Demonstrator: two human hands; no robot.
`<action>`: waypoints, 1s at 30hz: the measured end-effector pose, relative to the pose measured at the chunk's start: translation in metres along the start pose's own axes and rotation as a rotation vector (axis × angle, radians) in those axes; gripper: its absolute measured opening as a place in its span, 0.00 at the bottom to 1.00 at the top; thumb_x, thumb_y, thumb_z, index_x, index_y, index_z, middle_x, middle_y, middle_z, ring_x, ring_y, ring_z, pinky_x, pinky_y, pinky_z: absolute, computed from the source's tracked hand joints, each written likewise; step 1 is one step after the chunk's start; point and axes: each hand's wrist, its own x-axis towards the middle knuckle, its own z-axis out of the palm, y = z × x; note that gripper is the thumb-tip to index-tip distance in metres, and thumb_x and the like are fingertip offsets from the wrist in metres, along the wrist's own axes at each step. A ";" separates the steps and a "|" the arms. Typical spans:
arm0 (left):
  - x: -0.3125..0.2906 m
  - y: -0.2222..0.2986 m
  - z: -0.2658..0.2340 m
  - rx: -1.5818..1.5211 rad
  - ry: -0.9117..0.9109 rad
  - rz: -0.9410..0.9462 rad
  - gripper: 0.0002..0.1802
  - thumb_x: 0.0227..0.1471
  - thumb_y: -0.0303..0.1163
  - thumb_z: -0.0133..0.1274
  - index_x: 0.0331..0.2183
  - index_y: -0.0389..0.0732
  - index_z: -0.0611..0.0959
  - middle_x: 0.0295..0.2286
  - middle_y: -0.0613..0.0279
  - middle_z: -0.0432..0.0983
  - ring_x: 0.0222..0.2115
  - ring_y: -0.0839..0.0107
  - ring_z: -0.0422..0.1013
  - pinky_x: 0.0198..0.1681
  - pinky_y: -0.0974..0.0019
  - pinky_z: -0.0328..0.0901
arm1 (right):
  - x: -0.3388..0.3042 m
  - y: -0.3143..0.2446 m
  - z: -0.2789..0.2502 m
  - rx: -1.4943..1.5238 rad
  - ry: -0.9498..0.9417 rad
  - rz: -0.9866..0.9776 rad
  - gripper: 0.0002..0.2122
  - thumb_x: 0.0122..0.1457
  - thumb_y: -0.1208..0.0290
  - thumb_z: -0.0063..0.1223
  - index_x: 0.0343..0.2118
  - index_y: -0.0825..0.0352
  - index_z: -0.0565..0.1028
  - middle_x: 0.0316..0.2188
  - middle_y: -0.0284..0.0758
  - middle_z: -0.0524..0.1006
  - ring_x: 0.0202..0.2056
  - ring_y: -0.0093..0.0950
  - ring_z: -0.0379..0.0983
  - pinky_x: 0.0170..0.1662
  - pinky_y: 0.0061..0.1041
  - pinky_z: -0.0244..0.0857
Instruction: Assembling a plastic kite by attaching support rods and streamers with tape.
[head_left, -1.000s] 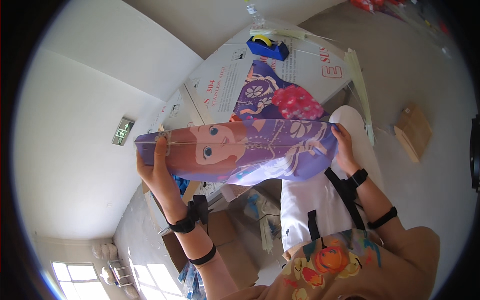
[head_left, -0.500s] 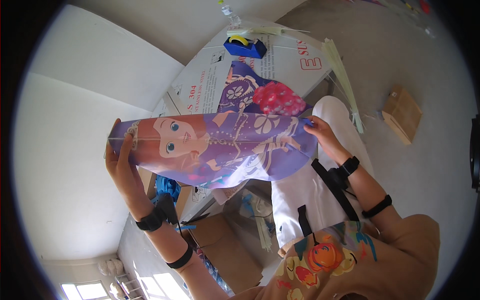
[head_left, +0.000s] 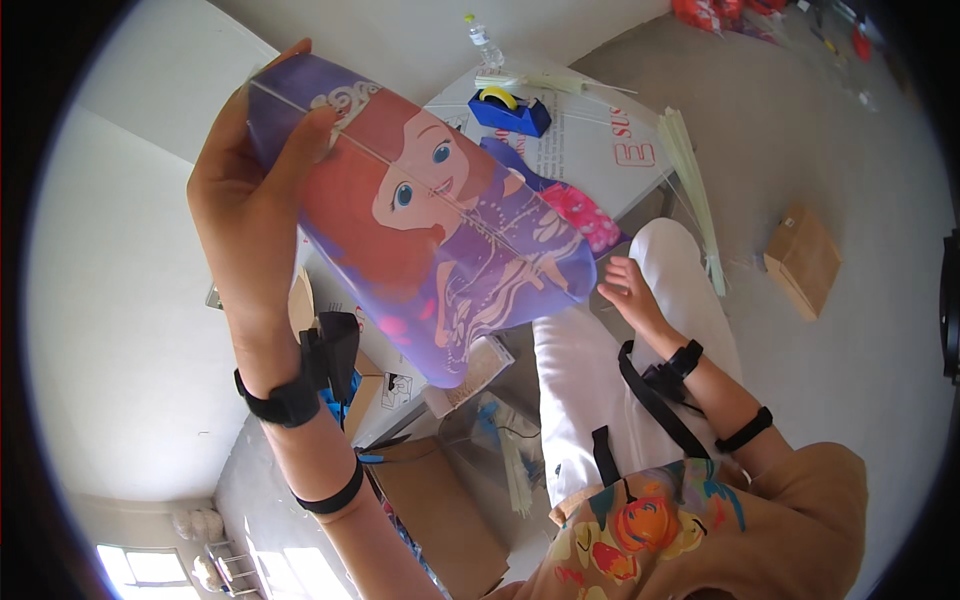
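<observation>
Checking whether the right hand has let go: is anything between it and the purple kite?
Nothing bridges them in the head view: the right hand hangs open just off the purple kite, white trousers behind the gap.

You wear white trousers [head_left: 590, 400] and a tan top printed with bright orange, blue and yellow shapes [head_left: 650, 520]. Black bands circle both forearms, black straps cross your right wrist [head_left: 672, 372], and a small black device sits on your left wrist [head_left: 300, 385].

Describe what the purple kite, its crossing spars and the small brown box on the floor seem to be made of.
Purple kite: thin printed plastic film, probably; slightly glossy, light glows through it, it bows.
Crossing spars: pale thin rods, plastic or fibre; too fine to tell which.
Small brown box: matte tan cardboard with folded edges.
</observation>
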 end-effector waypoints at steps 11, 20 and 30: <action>0.026 -0.006 0.065 0.449 0.472 0.062 0.23 0.48 0.22 0.49 0.49 0.41 0.76 0.37 0.43 0.77 0.37 0.50 0.75 0.40 0.55 0.68 | -0.042 -0.182 0.061 -0.396 0.001 -0.741 0.39 0.51 0.69 0.65 0.62 0.71 0.53 0.60 0.44 0.61 0.58 0.39 0.64 0.59 0.40 0.56; -0.007 0.042 -0.025 0.018 0.462 -0.164 0.18 0.56 0.27 0.53 0.48 0.31 0.75 0.38 0.46 0.80 0.31 0.64 0.79 0.35 0.68 0.75 | 0.022 -0.161 0.011 -0.114 -0.034 -0.528 0.11 0.52 0.80 0.50 0.40 0.67 0.74 0.29 0.40 0.77 0.36 0.37 0.76 0.40 0.31 0.67; -0.134 -0.049 -0.018 0.037 0.029 -0.705 0.43 0.39 0.16 0.67 0.57 0.33 0.65 0.44 0.50 0.74 0.20 0.80 0.71 0.24 0.75 0.69 | 0.060 -0.252 -0.104 0.166 -0.415 -0.235 0.22 0.51 0.86 0.46 0.52 0.72 0.71 0.42 0.32 0.76 0.42 0.21 0.72 0.48 0.22 0.66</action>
